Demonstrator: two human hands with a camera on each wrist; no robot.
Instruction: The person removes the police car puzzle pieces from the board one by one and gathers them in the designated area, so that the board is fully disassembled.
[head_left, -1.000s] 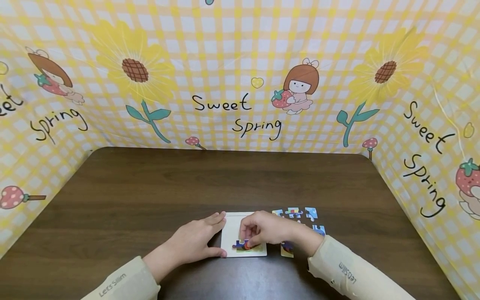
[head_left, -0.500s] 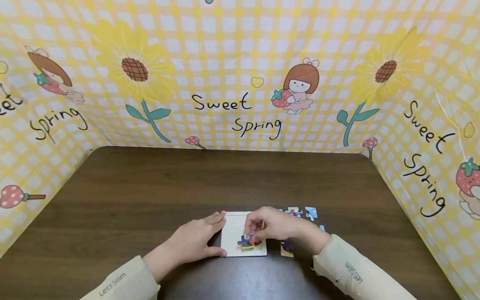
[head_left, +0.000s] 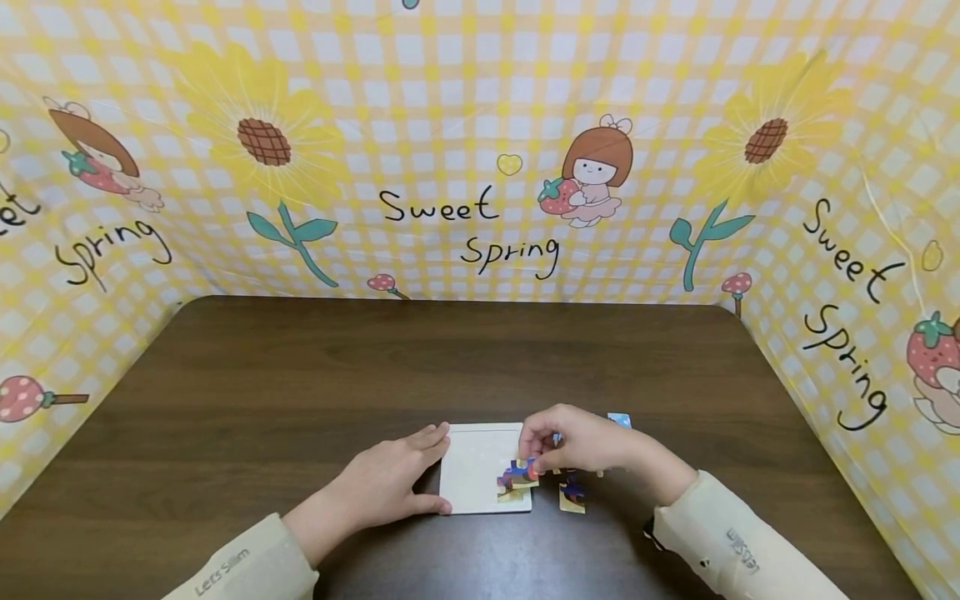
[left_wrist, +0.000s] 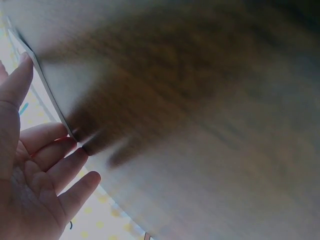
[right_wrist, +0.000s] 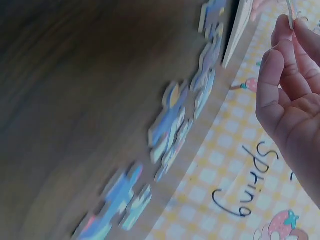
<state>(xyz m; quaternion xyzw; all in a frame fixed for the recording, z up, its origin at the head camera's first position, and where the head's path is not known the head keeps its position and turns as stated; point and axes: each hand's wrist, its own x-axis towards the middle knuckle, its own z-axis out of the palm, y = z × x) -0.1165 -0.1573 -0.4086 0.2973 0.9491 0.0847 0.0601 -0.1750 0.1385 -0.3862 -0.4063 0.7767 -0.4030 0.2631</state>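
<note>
A square white puzzle board (head_left: 472,467) lies flat on the table. My left hand (head_left: 382,479) rests along its left side, fingers extended at the far corner and thumb at the near one. The left wrist view shows those fingertips against the board's thin edge (left_wrist: 52,100). Between thumb and fingers, my right hand (head_left: 577,437) pinches a colourful jigsaw piece (head_left: 525,475) over the board's right part. Partly under it in the head view, another jigsaw piece (head_left: 512,495) shows at the board's lower right. The right wrist view catches the held piece edge-on at the fingertips.
Loose jigsaw pieces lie right of the board, one near the front (head_left: 572,496) and one farther back (head_left: 618,419); my right hand covers others. Several appear in a row in the right wrist view (right_wrist: 170,115). A checked yellow cloth (head_left: 435,150) walls the brown table (head_left: 337,358).
My right hand has moved to the right and slightly away with the pinched jigsaw piece, from the board's middle toward its right edge. The left hand stays at the board's left side.
</note>
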